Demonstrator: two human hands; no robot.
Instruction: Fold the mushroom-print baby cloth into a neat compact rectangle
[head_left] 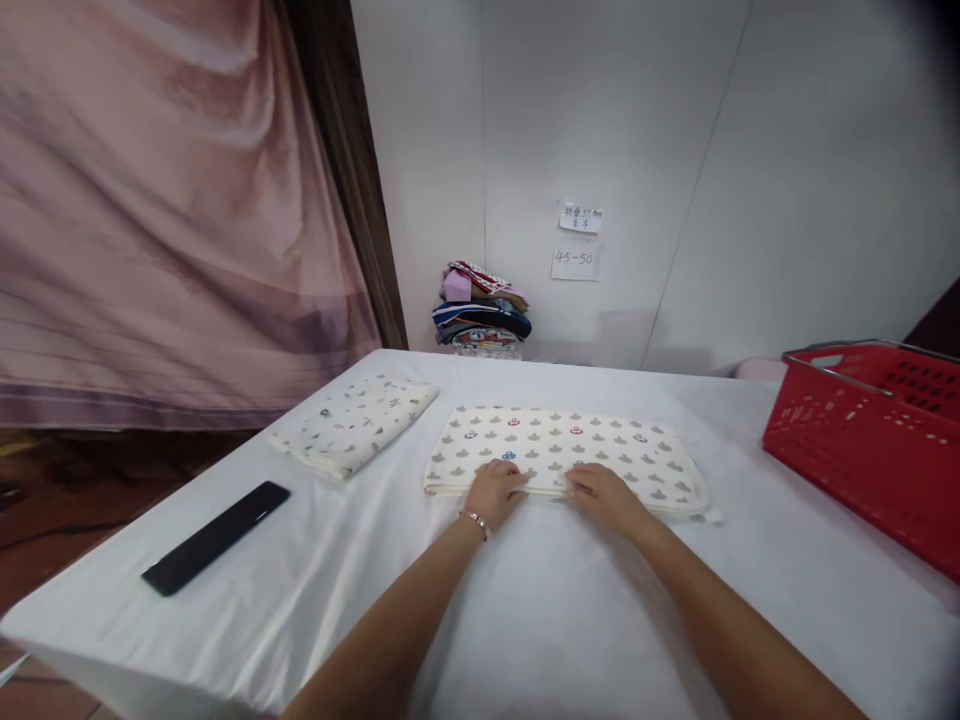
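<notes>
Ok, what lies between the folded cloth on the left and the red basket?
In the head view, a second folded cloth lies between the left cloth and the red basket; the left hand and right hand touch its near edge.

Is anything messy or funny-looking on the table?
Nothing looks spilled. A small white corner pokes out at the near right end of the folded printed cloth under the left hand and right hand, so that edge looks untidy.
</notes>
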